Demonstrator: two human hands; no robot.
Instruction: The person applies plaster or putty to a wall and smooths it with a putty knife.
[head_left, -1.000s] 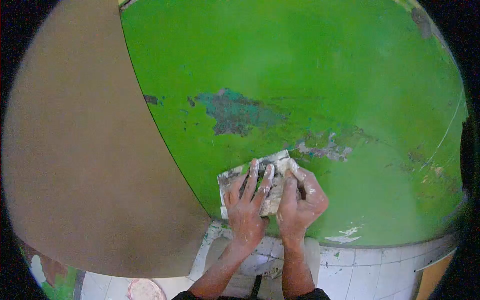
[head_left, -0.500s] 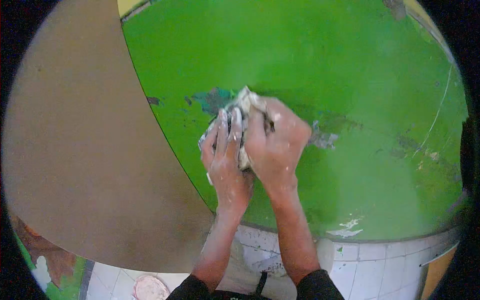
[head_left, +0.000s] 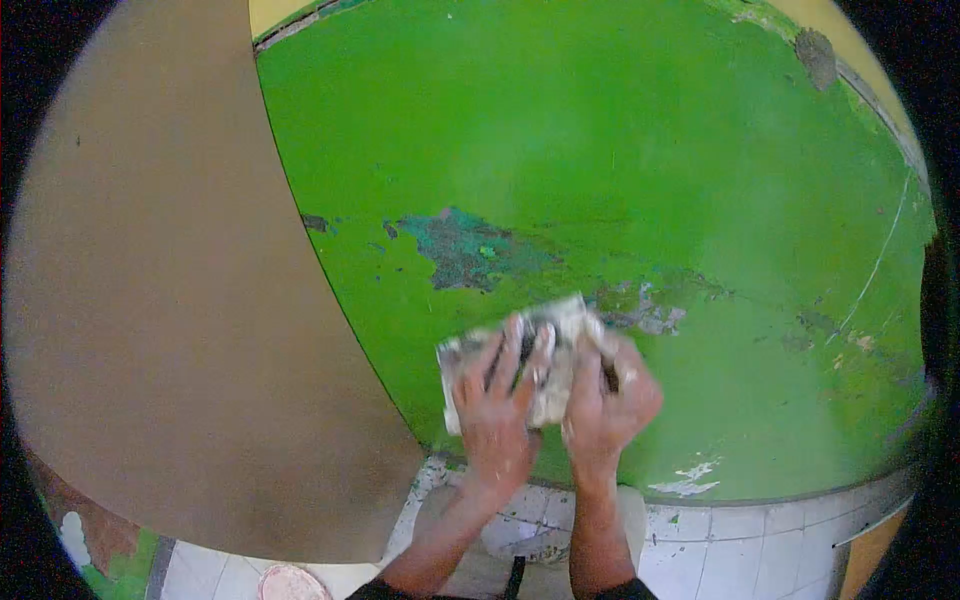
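Note:
A whitish, dirt-streaked flat piece (head_left: 555, 400), smeared with white, lies against the green painted surface (head_left: 600, 130), low in the middle of the view. My left hand (head_left: 500, 400) presses on it with fingers spread over its face; white residue coats the fingertips. At its right edge my right hand (head_left: 612, 390) grips it with curled fingers. Above both hands is a peeled patch (head_left: 470, 250) showing teal and grey. Another peeled spot (head_left: 650, 312) shows just above my right hand.
A brown panel (head_left: 180, 280) covers the left side. White tiles (head_left: 740, 530) run along the bottom. A round pinkish-white container (head_left: 290, 582) stands at the bottom left. White flakes (head_left: 688, 480) mark the green surface's lower edge.
Both hands and the flat piece have moved down and to the right across the green surface. The teal-grey patch, partly covered before, is now uncovered.

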